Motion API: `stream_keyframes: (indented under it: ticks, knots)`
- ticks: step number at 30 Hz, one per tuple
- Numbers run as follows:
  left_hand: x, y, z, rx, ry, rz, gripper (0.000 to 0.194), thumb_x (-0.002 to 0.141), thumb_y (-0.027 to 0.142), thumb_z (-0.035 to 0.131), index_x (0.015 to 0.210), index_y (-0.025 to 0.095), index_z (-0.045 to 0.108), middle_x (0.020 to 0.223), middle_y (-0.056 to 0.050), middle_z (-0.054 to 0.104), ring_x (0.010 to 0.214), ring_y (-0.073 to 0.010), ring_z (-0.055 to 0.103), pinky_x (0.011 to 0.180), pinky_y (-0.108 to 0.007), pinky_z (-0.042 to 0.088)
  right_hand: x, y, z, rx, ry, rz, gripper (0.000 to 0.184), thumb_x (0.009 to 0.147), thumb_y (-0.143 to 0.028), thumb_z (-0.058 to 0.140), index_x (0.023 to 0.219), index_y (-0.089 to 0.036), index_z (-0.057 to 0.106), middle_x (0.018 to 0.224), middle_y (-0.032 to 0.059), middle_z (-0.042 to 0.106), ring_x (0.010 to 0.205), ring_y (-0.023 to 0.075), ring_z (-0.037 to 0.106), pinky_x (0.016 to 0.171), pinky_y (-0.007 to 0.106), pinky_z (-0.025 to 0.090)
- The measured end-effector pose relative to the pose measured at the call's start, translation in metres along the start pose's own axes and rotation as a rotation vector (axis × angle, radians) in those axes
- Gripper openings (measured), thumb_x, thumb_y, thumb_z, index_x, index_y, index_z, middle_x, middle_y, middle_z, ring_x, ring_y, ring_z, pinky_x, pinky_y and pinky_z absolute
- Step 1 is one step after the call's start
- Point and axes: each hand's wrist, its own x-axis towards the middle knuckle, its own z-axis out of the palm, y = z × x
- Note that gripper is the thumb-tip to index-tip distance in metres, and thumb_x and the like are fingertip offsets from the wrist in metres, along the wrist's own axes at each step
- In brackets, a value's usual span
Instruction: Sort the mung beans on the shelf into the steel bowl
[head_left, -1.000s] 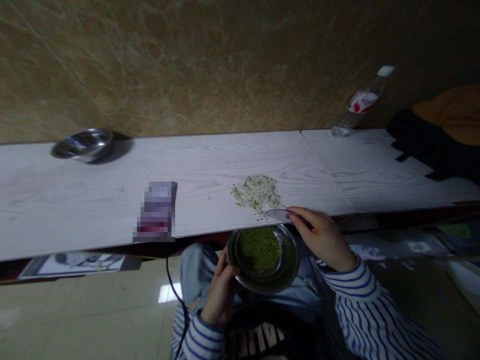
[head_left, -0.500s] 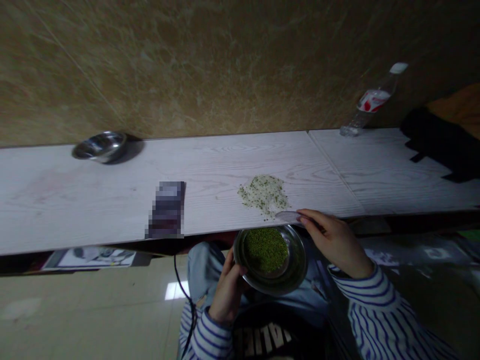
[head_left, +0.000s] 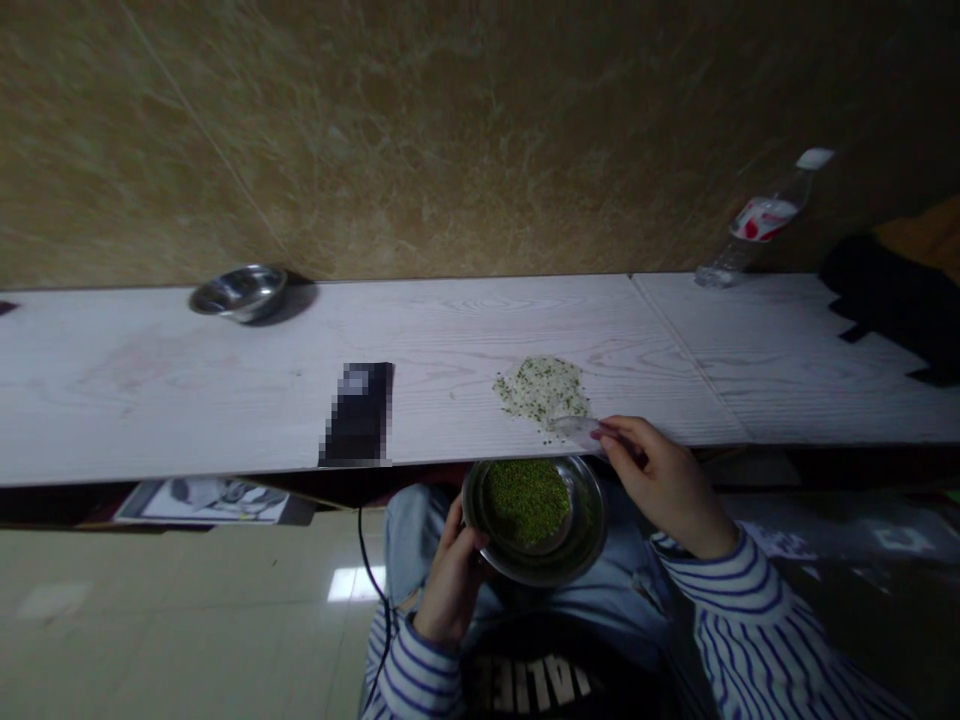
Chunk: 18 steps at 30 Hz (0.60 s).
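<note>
My left hand [head_left: 450,590] grips the left rim of a steel bowl [head_left: 592,545], thumb over the edge. The bowl is held above my lap, just below the table's front edge, with small green beans [head_left: 529,500] inside. Between the thumb and fingers of my right hand [head_left: 667,480] is a translucent, spoon-shaped plastic piece [head_left: 577,432]; its handle end is hidden by the fingers. The tip of this piece touches the near edge of a pile of white grains mixed with green beans [head_left: 544,385] on the table.
On the white wood-grain table [head_left: 420,420], a blurred-out dark phone-like object [head_left: 360,415] lies left of the pile. A second steel bowl [head_left: 240,295] stands at the back left. A plastic bottle [head_left: 761,220] and dark cloth [head_left: 885,290] are at the right. A black cable [head_left: 367,560] hangs down.
The view has shifted, so things on the table appear farther right. My right hand has brought the plastic piece closer in against the pile. My left hand still holds the bowl.
</note>
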Motion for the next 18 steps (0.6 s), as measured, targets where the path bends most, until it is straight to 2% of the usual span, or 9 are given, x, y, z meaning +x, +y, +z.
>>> stream_keyframes:
  ticks: [6, 12, 16, 18]
  knots:
    - [-0.001, 0.006, -0.018, -0.030, 0.037, 0.019, 0.058, 0.067, 0.015, 0.057, 0.122, 0.032, 0.054, 0.115, -0.003, 0.061, 0.094, -0.0245, 0.054, 0.062, -0.030, 0.047, 0.006, -0.008, 0.008, 0.057, -0.029, 0.010, 0.021, 0.087, -0.030, 0.050, 0.105, -0.021, 0.054, 0.098, 0.0071, 0.071, 0.092, 0.0207, 0.067, 0.076, 0.034, 0.054]
    - [-0.010, 0.011, -0.030, -0.051, 0.132, 0.077, 0.058, 0.064, 0.021, 0.060, 0.121, 0.032, 0.055, 0.112, -0.002, 0.063, 0.099, -0.0279, 0.054, 0.063, -0.033, 0.047, 0.009, -0.014, 0.013, 0.081, -0.019, 0.001, 0.022, 0.087, -0.031, 0.051, 0.106, -0.021, 0.055, 0.097, 0.0082, 0.071, 0.092, 0.0217, 0.067, 0.077, 0.035, 0.055]
    - [-0.016, 0.013, -0.047, -0.009, 0.145, 0.091, 0.060, 0.064, 0.020, 0.060, 0.123, 0.030, 0.053, 0.114, -0.005, 0.061, 0.093, -0.0251, 0.056, 0.063, -0.031, 0.047, 0.012, -0.022, 0.018, 0.103, -0.036, -0.029, 0.023, 0.086, -0.032, 0.051, 0.105, -0.021, 0.056, 0.095, 0.0085, 0.071, 0.089, 0.0218, 0.068, 0.074, 0.034, 0.055]
    - [-0.017, 0.014, -0.057, -0.011, 0.205, 0.107, 0.064, 0.063, 0.021, 0.060, 0.126, 0.029, 0.050, 0.113, -0.007, 0.061, 0.090, -0.0247, 0.057, 0.062, -0.030, 0.046, 0.015, -0.027, 0.023, 0.131, -0.055, -0.035, 0.022, 0.086, -0.032, 0.052, 0.105, -0.021, 0.057, 0.094, 0.0082, 0.071, 0.088, 0.0214, 0.068, 0.073, 0.033, 0.055]
